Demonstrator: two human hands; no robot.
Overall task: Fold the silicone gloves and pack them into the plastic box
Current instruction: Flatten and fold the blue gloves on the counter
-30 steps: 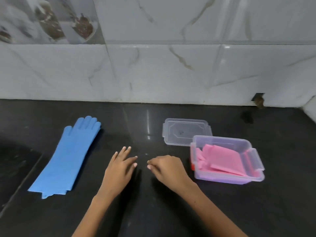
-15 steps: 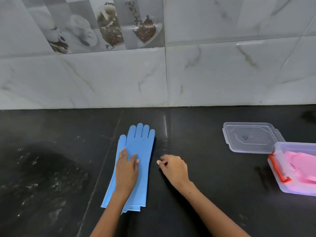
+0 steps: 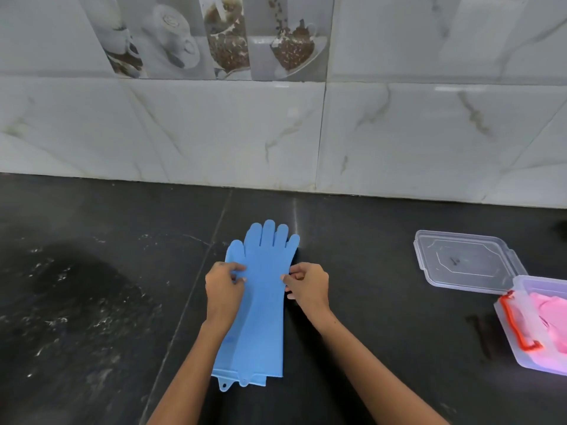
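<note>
The blue silicone gloves [image 3: 260,302] lie flat and stacked on the black counter, fingers pointing at the wall. My left hand [image 3: 222,289] pinches their left edge near the thumb. My right hand [image 3: 306,285] pinches the right edge at the same height. Far right, the clear plastic box [image 3: 521,348] with an orange latch holds folded pink gloves [image 3: 552,317], partly cut off by the frame edge.
The box's clear lid [image 3: 466,260] lies flat behind the box. A marble-tiled wall [image 3: 276,133] closes the back of the counter. A wet-looking patch [image 3: 76,286] marks the counter at left.
The view swung left, bringing the blue gloves to centre. My left hand went from resting flat on them to pinching the left edge; my right hand moved onto the right edge.
</note>
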